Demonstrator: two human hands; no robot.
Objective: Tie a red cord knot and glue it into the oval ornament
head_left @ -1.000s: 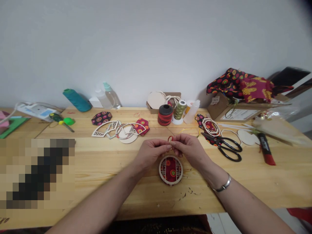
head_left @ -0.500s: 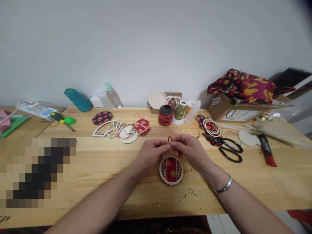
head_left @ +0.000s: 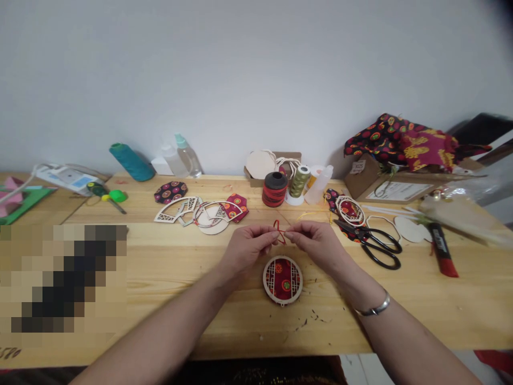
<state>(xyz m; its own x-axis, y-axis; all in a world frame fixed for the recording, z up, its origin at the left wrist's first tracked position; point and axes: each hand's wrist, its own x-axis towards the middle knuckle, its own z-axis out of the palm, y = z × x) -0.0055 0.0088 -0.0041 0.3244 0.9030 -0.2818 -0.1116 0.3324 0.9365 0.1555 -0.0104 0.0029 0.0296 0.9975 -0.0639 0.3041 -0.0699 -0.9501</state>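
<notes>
A thin red cord (head_left: 276,225) is pinched between my two hands and forms a small upright loop with a crossing below it. My left hand (head_left: 253,244) grips one side of it with thumb and forefinger. On the other side, the fingertips of my right hand (head_left: 310,240) are closed on the cord too. Just below my fingers, a round wooden lattice ornament (head_left: 282,280) with red patterned fabric behind it lies flat on the table. Whether the cord is tied to the ornament cannot be made out.
Black-handled scissors (head_left: 379,243) and a red-and-black tube (head_left: 443,251) lie to the right. Behind my hands stand a red thread spool (head_left: 274,189) and a green one (head_left: 299,182). Wooden cutouts (head_left: 212,227) lie back left; a cardboard box (head_left: 363,182) with fabric is back right.
My hands have drawn slightly apart, and the red cord's small loop has grown taller and wider between them. The ornament stays on the table; the whole view has shifted slightly.
</notes>
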